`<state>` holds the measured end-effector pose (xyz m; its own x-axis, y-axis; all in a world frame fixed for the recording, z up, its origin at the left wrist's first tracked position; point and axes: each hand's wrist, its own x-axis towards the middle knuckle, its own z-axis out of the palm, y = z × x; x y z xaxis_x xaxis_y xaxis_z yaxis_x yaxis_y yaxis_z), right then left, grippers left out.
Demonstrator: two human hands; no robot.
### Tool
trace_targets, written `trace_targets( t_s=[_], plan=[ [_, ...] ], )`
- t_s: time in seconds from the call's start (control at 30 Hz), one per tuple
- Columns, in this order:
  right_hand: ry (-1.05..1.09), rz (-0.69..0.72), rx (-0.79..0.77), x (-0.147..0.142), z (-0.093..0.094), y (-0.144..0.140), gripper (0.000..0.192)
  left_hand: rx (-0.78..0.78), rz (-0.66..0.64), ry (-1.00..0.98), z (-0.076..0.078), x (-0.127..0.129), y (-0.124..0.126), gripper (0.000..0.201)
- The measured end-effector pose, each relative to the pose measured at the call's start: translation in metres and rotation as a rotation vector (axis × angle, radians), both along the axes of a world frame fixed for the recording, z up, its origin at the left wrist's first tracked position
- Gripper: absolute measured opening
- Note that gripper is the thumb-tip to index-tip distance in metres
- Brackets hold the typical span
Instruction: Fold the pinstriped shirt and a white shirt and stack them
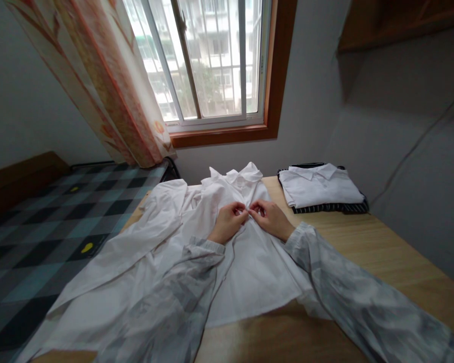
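Observation:
A white collared shirt (253, 277) lies spread front side up on the wooden table, its collar toward the window. My left hand (229, 220) and my right hand (271, 218) meet at its front opening, below the collar. Both hands are closed, fingertips pinching the shirt's front edges close together. Whether a button sits between the fingers is too small to tell. Below my hands the front edge runs down loose to the hem. More white cloth (132, 252), with a long sleeve, spreads out to the left of the shirt.
On the table (382, 257) at the back right lies a folded white shirt (321, 185) on top of dark striped clothing (331, 207). A bed with a checked cover (34, 242) adjoins on the left. A curtain (109, 85) hangs beside the window (212, 60); a shelf (397, 30) is at upper right.

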<state>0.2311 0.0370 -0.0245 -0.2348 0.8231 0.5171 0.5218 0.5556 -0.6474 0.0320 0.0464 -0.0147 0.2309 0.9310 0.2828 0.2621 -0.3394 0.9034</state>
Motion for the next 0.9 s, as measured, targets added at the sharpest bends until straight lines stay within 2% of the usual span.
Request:
trace_targets(
  t_s=[0.27, 0.57, 0.9],
  plan=[
    [-0.009, -0.038, 0.058, 0.0, -0.003, 0.0, 0.003, 0.005, 0.009, 0.017, 0.004, 0.002, -0.002, 0.023],
    [-0.043, -0.059, 0.051, -0.002, 0.0, -0.002, 0.004, 0.056, 0.068, 0.099, 0.005, 0.002, -0.004, 0.01],
    [-0.044, -0.12, -0.055, 0.002, 0.008, -0.002, 0.008, 0.04, -0.077, 0.009, 0.004, -0.001, 0.003, 0.018]
  ],
)
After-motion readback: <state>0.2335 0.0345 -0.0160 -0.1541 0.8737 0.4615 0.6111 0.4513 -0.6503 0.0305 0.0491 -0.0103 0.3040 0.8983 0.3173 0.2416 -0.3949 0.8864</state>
